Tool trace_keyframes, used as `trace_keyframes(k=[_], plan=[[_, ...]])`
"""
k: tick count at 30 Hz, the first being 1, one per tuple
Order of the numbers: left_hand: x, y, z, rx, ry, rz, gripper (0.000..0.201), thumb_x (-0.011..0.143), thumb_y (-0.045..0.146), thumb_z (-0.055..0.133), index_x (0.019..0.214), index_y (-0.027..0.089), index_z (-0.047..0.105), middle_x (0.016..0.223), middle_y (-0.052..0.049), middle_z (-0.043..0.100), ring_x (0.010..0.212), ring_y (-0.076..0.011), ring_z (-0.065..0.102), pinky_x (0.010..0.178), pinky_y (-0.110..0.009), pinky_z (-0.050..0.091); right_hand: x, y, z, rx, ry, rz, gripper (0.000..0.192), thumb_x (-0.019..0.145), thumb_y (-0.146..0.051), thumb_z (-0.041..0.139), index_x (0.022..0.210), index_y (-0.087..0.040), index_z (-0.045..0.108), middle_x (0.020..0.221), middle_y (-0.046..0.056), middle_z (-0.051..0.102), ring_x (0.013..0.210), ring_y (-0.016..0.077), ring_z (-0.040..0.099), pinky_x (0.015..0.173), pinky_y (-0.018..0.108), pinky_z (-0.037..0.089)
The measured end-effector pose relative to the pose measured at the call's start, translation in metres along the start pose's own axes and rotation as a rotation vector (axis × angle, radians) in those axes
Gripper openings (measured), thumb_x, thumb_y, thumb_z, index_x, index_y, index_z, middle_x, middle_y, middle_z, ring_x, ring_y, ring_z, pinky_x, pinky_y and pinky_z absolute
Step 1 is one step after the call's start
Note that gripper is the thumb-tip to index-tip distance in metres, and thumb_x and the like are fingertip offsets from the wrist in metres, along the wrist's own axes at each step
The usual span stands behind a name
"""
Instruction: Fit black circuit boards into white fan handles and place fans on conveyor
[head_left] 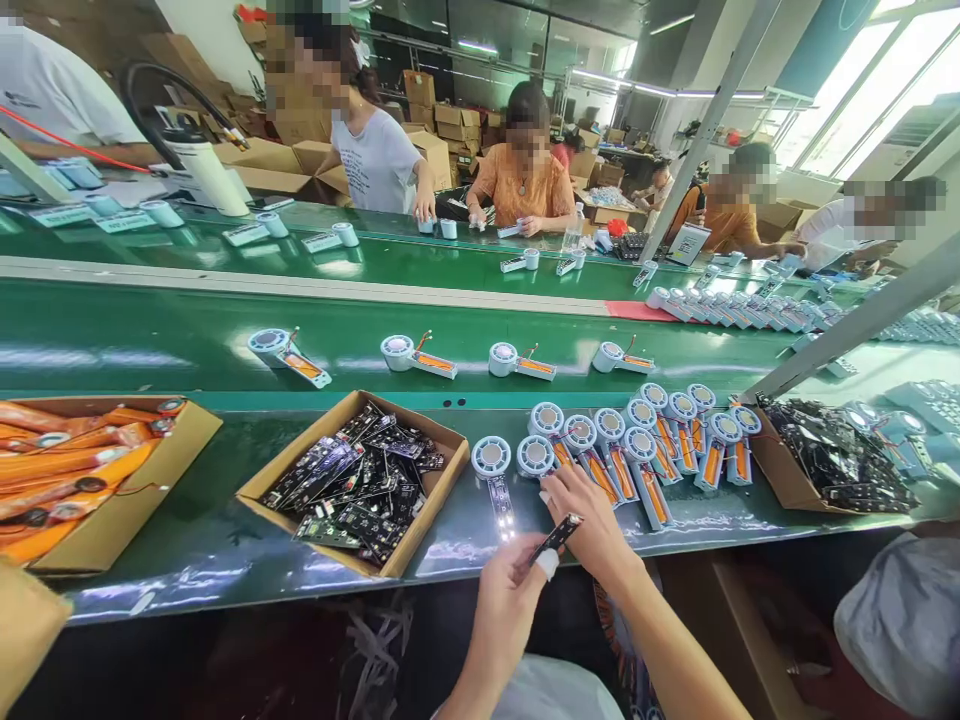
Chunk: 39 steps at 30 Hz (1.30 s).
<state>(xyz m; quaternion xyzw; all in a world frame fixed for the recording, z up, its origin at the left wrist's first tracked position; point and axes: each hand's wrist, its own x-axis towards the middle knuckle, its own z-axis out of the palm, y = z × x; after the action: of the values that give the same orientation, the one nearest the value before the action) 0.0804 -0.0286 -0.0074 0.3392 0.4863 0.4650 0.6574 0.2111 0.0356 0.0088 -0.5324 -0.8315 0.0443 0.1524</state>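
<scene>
My left hand [510,590], with white tape on the thumb, pinches a narrow black circuit board [555,540] over the table's near edge. Just to its right, my right hand [589,515] has its fingers bent at a light-blue handheld fan [535,456], whose handle they mostly hide. Left of that lies another fan [491,458] with a board along its handle. Several fans [609,428] with orange strips in their open handles lie close together beyond my right hand.
A cardboard box [442,490] of black circuit boards [367,475] stands left; another board box [795,490] stands right. Orange-wrapped parts [67,460] fill a far-left box. Fans [514,362] lie spaced along the green conveyor [345,320]. Several people sit across it; slanted metal posts [855,325] stand right.
</scene>
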Motion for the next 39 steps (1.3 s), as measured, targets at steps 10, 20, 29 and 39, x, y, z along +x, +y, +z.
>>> trace_keyframes(k=[10,20,29,39], plan=[[-0.009,-0.005,-0.063,0.209,0.192,0.091,0.039,0.081,0.036,0.067,0.116,0.021,0.055,0.096,-0.008,0.076,0.099,-0.0282,0.072,0.093,-0.041,0.052,-0.024,0.007,-0.002,0.992,0.055,0.399,0.015,0.092,-0.034,0.056,0.093,-0.02,0.058,0.086,0.002,0.065,0.07,0.0143,0.059,0.061,0.025,0.047],[0.028,0.01,-0.007,0.49,0.063,0.266,0.012,0.079,0.023,0.058,0.091,0.021,0.062,0.074,0.001,0.063,0.068,-0.0191,0.061,0.067,-0.03,0.05,-0.024,0.01,-0.008,0.818,0.077,0.4,0.024,0.092,-0.028,0.052,0.107,-0.017,0.067,0.093,0.007,0.073,0.076,0.0172,0.064,0.069,0.028,0.051],[0.051,0.011,-0.006,0.562,0.067,0.484,0.016,0.084,0.026,0.055,0.083,0.02,0.069,0.087,-0.005,0.071,0.082,-0.0196,0.067,0.075,-0.029,0.052,-0.027,0.008,-0.001,0.57,0.16,0.265,0.029,0.09,-0.013,0.045,0.108,-0.019,0.067,0.095,0.008,0.073,0.081,0.0213,0.067,0.074,0.033,0.055],[0.04,0.031,-0.022,0.524,-0.08,0.133,0.029,0.082,0.042,0.055,0.075,0.017,0.066,0.058,0.004,0.052,0.057,-0.0145,0.046,0.056,-0.026,0.038,-0.027,0.003,0.003,0.5,0.15,-0.147,0.041,0.091,-0.003,0.047,0.122,-0.024,0.063,0.109,0.008,0.069,0.1,0.0218,0.062,0.088,0.038,0.055]])
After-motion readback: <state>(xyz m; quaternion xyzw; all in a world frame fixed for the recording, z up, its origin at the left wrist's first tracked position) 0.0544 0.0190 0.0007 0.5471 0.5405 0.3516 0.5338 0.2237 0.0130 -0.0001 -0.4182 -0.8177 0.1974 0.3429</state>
